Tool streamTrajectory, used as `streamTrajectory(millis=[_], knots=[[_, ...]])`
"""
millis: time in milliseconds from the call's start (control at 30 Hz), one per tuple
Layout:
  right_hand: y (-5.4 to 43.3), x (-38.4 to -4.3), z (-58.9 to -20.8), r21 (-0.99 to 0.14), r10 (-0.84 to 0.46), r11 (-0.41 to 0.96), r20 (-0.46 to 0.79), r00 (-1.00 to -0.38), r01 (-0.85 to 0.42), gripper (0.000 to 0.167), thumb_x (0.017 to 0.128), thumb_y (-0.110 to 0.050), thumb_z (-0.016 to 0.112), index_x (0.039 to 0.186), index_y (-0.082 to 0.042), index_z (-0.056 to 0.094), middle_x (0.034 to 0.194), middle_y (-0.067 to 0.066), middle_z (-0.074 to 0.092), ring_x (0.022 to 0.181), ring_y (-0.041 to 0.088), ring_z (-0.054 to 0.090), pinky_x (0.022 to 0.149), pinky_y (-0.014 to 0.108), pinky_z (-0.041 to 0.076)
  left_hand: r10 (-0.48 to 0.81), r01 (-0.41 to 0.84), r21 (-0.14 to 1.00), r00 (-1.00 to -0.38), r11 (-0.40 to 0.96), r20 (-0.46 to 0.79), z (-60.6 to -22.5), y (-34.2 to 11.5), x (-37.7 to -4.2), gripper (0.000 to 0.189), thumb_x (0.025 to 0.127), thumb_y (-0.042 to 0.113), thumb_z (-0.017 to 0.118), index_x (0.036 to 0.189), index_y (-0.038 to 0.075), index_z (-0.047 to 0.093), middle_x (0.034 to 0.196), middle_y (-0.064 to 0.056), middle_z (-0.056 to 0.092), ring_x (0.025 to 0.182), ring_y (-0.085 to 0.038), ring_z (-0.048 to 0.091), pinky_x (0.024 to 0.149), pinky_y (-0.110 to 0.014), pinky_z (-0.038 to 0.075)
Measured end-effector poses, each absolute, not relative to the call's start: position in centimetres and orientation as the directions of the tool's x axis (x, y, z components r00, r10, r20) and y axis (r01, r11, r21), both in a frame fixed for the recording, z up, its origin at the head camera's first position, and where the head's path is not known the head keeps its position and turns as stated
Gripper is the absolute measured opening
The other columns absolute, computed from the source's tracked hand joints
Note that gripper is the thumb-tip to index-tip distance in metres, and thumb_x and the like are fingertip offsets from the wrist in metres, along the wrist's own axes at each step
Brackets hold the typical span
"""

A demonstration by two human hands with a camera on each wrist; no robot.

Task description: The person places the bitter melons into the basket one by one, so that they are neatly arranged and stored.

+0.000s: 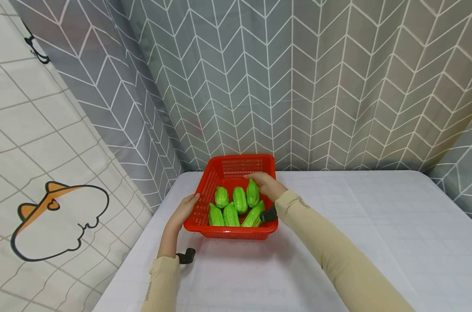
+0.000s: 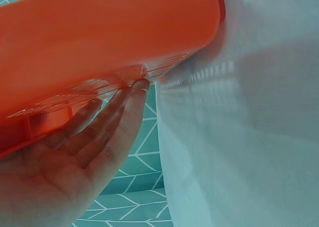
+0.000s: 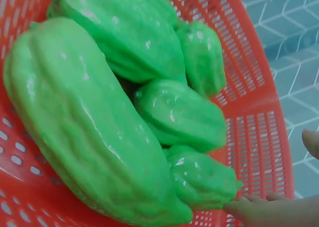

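Note:
A red perforated plastic basket [image 1: 236, 232] stands on the white cloth. Inside it lie several glossy green bitter melons [image 1: 239, 200], ribbed and bumpy. My left hand [image 1: 184, 211] rests at the basket's left side, and the left wrist view shows its nearly straight fingers [image 2: 124, 107] against the outer wall. The left thumb is hidden in that view. Over the basket's right rim reaches my right hand [image 1: 268, 185], beside the rear right bitter melon [image 1: 253, 193]. Its fingertips meet the end of a bitter melon [image 3: 202, 179] in the right wrist view, with the thumb [image 3: 311, 141] held well apart.
The white-covered table [image 1: 360, 225] extends to the right and in front of the basket. A grey curtain [image 1: 298, 86] with white zigzag lines hangs close behind. To the left is a white gridded cloth [image 1: 56, 151] with a cartoon on it.

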State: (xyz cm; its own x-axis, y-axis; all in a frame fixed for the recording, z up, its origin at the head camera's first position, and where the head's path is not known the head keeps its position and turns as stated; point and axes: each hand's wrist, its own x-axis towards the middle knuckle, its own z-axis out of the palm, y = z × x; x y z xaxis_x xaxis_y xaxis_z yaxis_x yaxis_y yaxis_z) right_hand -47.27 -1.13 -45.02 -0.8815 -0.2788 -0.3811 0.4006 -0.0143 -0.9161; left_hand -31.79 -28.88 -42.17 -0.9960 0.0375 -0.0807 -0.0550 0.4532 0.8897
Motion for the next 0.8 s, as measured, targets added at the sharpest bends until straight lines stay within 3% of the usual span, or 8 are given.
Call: streamTrajectory(millis=[67,167,267,400,533,800], knots=[[-1.1,-41.0,-39.6,-0.919,-0.284,-0.039,-0.367,-0.886,0.393,0.051,0.098,-0.015,0.056,0.146,-0.004,0.043,0.164,0.014,0.009,0.152,0.031,0.012,0.124,0.043,0.02,0.042,-0.058,0.889,-0.995,0.454,-0.087,-41.7,-28.8,-31.5,0.057,0.106,0.039,0.033,0.144,-0.004,0.04,0.127,-0.026,0.059,0.098,-0.022,0.068,0.081,-0.031,0.059],[-0.9,-37.4,-37.0,-0.928,-0.305,-0.051,-0.339,-0.89,0.37,0.049,0.1,-0.013,0.053,0.145,-0.001,0.042,0.165,0.014,0.01,0.152,0.032,0.008,0.125,0.044,0.011,0.055,-0.057,0.886,-0.994,0.459,-0.093,-41.3,-28.6,-31.0,0.058,0.107,0.037,0.032,0.145,-0.007,0.037,0.128,-0.028,0.058,0.101,-0.024,0.068,0.083,-0.033,0.059],[-0.8,-37.2,-37.4,-0.941,-0.295,-0.045,-0.31,-0.904,0.337,0.058,0.099,-0.014,0.056,0.15,0.0,0.033,0.165,0.012,0.01,0.153,0.031,0.005,0.125,0.047,0.007,0.061,-0.058,0.886,-0.994,0.461,-0.096,-41.5,-28.6,-30.8,0.058,0.107,0.036,0.032,0.145,-0.008,0.036,0.13,-0.029,0.057,0.105,-0.028,0.067,0.085,-0.035,0.059],[-0.5,-37.0,-37.4,-0.954,-0.293,-0.046,-0.272,-0.917,0.298,0.074,0.097,-0.016,0.059,0.155,-0.003,0.016,0.163,0.012,0.016,0.152,0.03,0.012,0.125,0.048,0.009,0.055,-0.052,0.881,-0.995,0.471,-0.089,-42.5,-29.0,-31.2,0.06,0.106,0.039,0.032,0.145,-0.006,0.037,0.131,-0.028,0.057,0.105,-0.027,0.067,0.086,-0.035,0.059],[0.5,-36.1,-36.2,-0.965,-0.325,-0.051,-0.226,-0.918,0.256,0.07,0.098,-0.017,0.058,0.154,-0.003,0.02,0.163,0.013,0.017,0.151,0.031,0.015,0.125,0.047,0.011,0.045,-0.061,0.87,-0.994,0.489,-0.095,-42.5,-29.0,-31.4,0.06,0.106,0.039,0.031,0.146,-0.006,0.035,0.132,-0.028,0.056,0.107,-0.028,0.065,0.088,-0.036,0.058],[5.1,-34.5,-33.9,-0.98,-0.388,-0.075,-0.143,-0.91,0.186,0.062,0.102,-0.018,0.049,0.154,-0.001,0.02,0.165,0.012,0.004,0.152,0.034,0.008,0.126,0.047,0.007,0.065,-0.03,0.878,-0.995,0.478,-0.07,-41.9,-28.9,-31.8,0.061,0.106,0.039,0.032,0.146,-0.009,0.034,0.131,-0.03,0.055,0.103,-0.026,0.067,0.085,-0.033,0.058]])
